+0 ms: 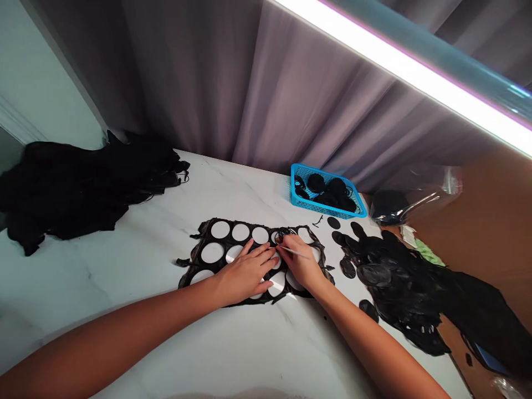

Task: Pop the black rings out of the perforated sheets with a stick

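Observation:
A perforated black sheet (230,231) lies flat on the white marble table (124,288), with several round holes showing the white surface through it. My left hand (245,271) rests flat on this sheet, fingers spread and holding nothing. My right hand (301,263) pinches a thin white pointed stick (293,251), whose tip reaches a ring-shaped black cut edge (285,235) near the sheet's top. Several loose black discs, such as one (333,223) just above the sheet, lie to its right.
A blue plastic basket (320,208) holds black rolled discs at the back. A heap of black cut material (399,282) lies on the right, another (83,188) on the left. A plastic bag (415,194) and a grey curtain (249,83) stand behind.

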A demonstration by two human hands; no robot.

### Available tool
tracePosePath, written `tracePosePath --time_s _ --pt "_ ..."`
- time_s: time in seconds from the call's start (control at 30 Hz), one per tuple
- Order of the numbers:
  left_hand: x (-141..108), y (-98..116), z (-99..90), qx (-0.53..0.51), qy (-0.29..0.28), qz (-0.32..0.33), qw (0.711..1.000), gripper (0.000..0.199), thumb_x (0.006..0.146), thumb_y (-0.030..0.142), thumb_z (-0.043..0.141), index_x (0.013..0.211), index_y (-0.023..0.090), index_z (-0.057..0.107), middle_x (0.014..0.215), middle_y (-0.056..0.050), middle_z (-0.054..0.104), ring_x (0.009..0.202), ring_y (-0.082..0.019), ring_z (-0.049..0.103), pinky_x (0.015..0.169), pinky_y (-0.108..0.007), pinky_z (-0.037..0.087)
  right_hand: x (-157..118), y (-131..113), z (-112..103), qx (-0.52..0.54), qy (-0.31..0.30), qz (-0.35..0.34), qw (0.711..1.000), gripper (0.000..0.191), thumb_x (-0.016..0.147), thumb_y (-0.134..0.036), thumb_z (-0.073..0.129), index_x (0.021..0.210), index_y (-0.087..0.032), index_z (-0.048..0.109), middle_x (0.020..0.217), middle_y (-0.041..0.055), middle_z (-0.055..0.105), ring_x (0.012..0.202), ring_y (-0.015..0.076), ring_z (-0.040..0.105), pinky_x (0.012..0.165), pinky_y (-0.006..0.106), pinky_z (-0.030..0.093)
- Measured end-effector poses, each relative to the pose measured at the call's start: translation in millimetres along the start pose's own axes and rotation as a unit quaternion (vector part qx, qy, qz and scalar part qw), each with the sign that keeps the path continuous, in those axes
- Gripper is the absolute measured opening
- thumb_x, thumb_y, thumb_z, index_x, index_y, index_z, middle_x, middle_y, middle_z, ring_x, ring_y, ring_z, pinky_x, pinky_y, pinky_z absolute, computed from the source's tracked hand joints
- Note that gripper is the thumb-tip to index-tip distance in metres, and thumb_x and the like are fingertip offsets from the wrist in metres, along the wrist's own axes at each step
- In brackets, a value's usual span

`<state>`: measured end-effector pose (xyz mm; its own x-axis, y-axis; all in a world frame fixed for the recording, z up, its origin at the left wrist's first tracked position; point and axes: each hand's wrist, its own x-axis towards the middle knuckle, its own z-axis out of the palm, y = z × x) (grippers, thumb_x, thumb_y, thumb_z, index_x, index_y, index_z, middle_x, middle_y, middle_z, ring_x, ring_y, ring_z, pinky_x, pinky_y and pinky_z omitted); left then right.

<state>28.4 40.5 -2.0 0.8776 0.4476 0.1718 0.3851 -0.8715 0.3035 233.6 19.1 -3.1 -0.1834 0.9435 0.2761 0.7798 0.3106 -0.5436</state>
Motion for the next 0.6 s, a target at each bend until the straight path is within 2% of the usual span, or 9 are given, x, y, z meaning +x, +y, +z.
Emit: tracePosePath --time_s 0.1,0.13,0.17,0.23,0.3,0.4,0.5,0.57,0.6 --pt "0.0 0.0 -0.2 -0.016 0.002 -0.003 1.0 0.05 0.092 0.033 0.061 0.138 0.019 0.047 0.145 -0.012 0.051 0.141 -0.031 0.038 0.117 -0.056 0.021 0.9 -0.5 -2.2 -0.084 -0.032 -0.066 0.994 0.017 0.094 -0.015 0.041 0.08 -0.021 0.049 0.085 0.0081 0.059 0.081 0.0237 0.05 0.072 0.034 0.042" --pt "-0.1 0.1 -0.7 -0.022 0.003 -0.005 1.0 0.049 0.092 0.033 0.061 0.138 0.019 0.048 0.145 -0.012 0.051 0.142 -0.03 0.037 0.117 -0.057 0.021 4.0 2.9 -6.3 -0.101 -0.024 -0.075 0.992 0.017 0.094 -0.015 0.04 0.081 -0.021 0.049 0.087 0.0085 0.059 0.083 0.0239 0.05 0.073 0.034 0.042" --pt "-0.1 0.3 -1.5 -0.028 0.002 -0.007 1.0 0.048 0.092 0.032 0.061 0.137 0.019 0.048 0.145 -0.012 0.051 0.142 -0.031 0.037 0.117 -0.057 0.021 8.2 8.5 -12.4 -0.118 0.004 -0.072 0.99 0.017 0.094 -0.016 0.04 0.081 -0.021 0.05 0.087 0.0086 0.058 0.083 0.0239 0.049 0.073 0.034 0.041" --pt "-0.2 0.8 -3.7 -0.04 -0.009 -0.012 0.999 0.047 0.092 0.03 0.062 0.136 0.018 0.05 0.146 -0.013 0.049 0.143 -0.031 0.035 0.116 -0.058 0.022 18.5 26.5 -30.7 -0.163 0.107 -0.031 0.98 0.021 0.095 -0.018 0.037 0.078 -0.022 0.049 0.08 0.0077 0.056 0.079 0.0237 0.048 0.072 0.035 0.041" --pt "-0.4 1.2 -5.9 -0.048 -0.025 -0.014 0.998 0.048 0.092 0.03 0.063 0.136 0.018 0.05 0.147 -0.013 0.048 0.143 -0.032 0.034 0.116 -0.06 0.023 27.1 49.9 -54.4 -0.219 0.212 0.034 0.952 0.023 0.095 -0.023 0.038 0.074 -0.022 0.047 0.073 0.0063 0.052 0.075 0.0237 0.047 0.07 0.036 0.04" --pt "-1.1 1.0 -7.7 -0.049 -0.035 -0.017 0.998 0.049 0.092 0.03 0.063 0.137 0.017 0.049 0.147 -0.014 0.048 0.143 -0.032 0.033 0.116 -0.061 0.023 28.7 81.8 -89.1 -0.245 0.297 0.108 0.917 0.022 0.093 -0.029 0.043 0.073 -0.022 0.045 0.072 0.0062 0.052 0.075 0.024 0.05 0.071 0.037 0.042" --pt "-1.9 -0.7 -9.1 -0.048 -0.03 -0.014 0.998 0.048 0.091 0.03 0.065 0.135 0.019 0.05 0.147 -0.013 0.049 0.143 -0.033 0.035 0.116 -0.061 0.023 19.3 95.8 -107.5 -0.172 0.368 0.178 0.896 0.023 0.088 -0.033 0.052 0.07 -0.022 0.043 0.068 0.0031 0.051 0.071 0.0222 0.054 0.069 0.037 0.045" --pt "-1.7 -2.5 -12.2 -0.048 -0.022 -0.007 0.999 0.049 0.09 0.03 0.066 0.135 0.02 0.05 0.146 -0.012 0.049 0.141 -0.032 0.038 0.116 -0.059 0.026 13.7 93.2 -106.9 -0.013 0.389 0.227 0.893 0.027 0.082 -0.036 0.063 0.069 -0.022 0.043 0.068 0.0017 0.054 0.069 0.0204 0.058 0.061 0.033 0.048" --pt "-1.4 -3.7 -14.5 -0.046 -0.013 -0.006 0.999 0.049 0.09 0.03 0.066 0.135 0.02 0.05 0.145 -0.013 0.05 0.139 -0.031 0.041 0.115 -0.056 0.03 12.4 88.9 -103.2 0.099 0.377 0.25 0.886 0.029 0.078 -0.037 0.069 0.07 -0.022 0.045 0.07 0.0022 0.058 0.071 0.0201 0.061 0.057 0.03 0.049"
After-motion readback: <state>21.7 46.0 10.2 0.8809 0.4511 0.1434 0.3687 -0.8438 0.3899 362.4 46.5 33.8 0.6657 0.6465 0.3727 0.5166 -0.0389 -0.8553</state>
